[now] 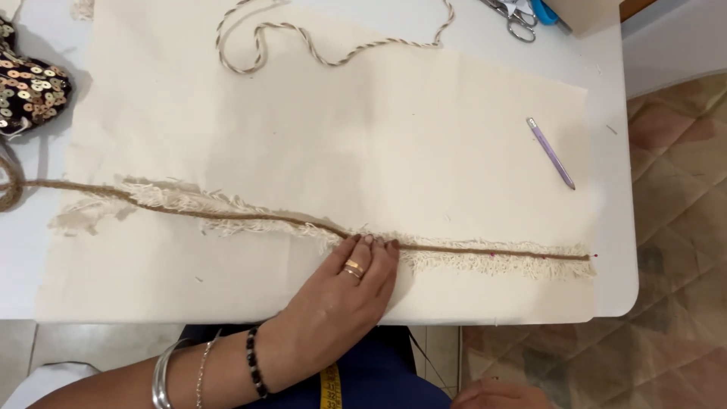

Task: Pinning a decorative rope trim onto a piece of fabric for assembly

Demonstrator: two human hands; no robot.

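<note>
Head view: we see left hand (344, 291) flat, fingers (371, 246) close together, gripping nothing, tips pressing brown cord (469, 251) onto fringe (227, 212) across cream cloth (379, 129) on table (617, 227). Right hand (500, 395) at bottom edge, fingers we cannot tell. Cord we judge light, soft, limp; best pinched near pressed point. Count: one brown cord, one twisted cord (318, 45), one pencil (550, 152), one scissors (515, 17).
</note>
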